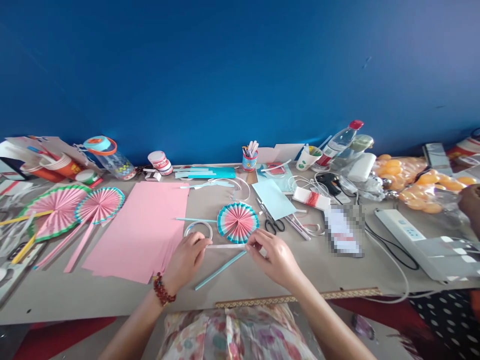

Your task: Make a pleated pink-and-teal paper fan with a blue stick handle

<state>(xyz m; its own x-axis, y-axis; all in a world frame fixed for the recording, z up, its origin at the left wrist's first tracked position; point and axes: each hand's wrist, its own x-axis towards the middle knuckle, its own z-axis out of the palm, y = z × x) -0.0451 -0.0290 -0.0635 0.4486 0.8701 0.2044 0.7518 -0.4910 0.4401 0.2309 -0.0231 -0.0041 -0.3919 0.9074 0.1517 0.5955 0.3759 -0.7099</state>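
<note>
A narrow strip of white tape [227, 246] is stretched level between my two hands. Its left end is pinched in the fingers of my left hand [190, 256], beside a tape roll [198, 223] lying on the table. My right hand [273, 256] pinches the other end between thumb and finger. Just beyond the strip lies a round pleated paper fan [237, 222], pink in the middle with a blue and white rim. One thin blue paper stick [220, 270] slants below the strip, and another [195, 219] reaches the fan's left side.
Pink paper sheets [142, 225] lie to the left, with finished fans [100, 205] past them. Black-handled scissors [274, 226], light-blue paper [274, 198] and a phone [343, 231] are to the right. A power strip [407, 237] and another person's hand [470, 207] are farther right.
</note>
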